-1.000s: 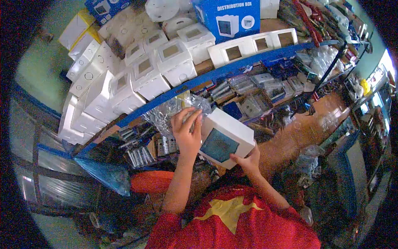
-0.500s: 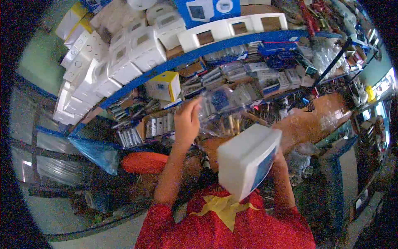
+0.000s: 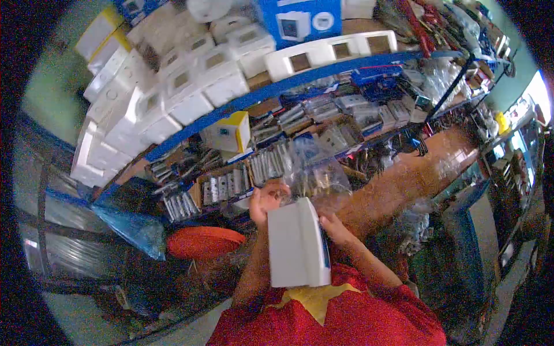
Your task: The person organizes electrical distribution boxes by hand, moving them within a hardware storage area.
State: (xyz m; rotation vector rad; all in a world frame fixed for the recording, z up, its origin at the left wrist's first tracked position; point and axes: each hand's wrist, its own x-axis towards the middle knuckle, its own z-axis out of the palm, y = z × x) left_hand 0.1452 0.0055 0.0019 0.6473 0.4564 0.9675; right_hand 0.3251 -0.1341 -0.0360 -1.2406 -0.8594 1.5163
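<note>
A white box-shaped device (image 3: 295, 245) with a dark blue face on its right side is upright in front of my red shirt with a yellow star. My right hand (image 3: 336, 229) grips its upper right edge. Just behind the upper left corner of the device is my left hand (image 3: 269, 200), fingers curled around a crumpled clear plastic bag (image 3: 316, 180). The bag spreads to the right over the bench. Part of the left palm is hidden by the device.
White housings (image 3: 213, 75) line the upper blue-edged shelf (image 3: 277, 86). Below it are boxes of small metal parts (image 3: 225, 185) and a yellow-white box (image 3: 229, 134). A red round stool (image 3: 205, 242) is at lower left; a brown bench (image 3: 392, 181) extends right.
My left hand has come down towards the device, with the plastic bag lower too. The device has moved left and turned, so its blue face shows less.
</note>
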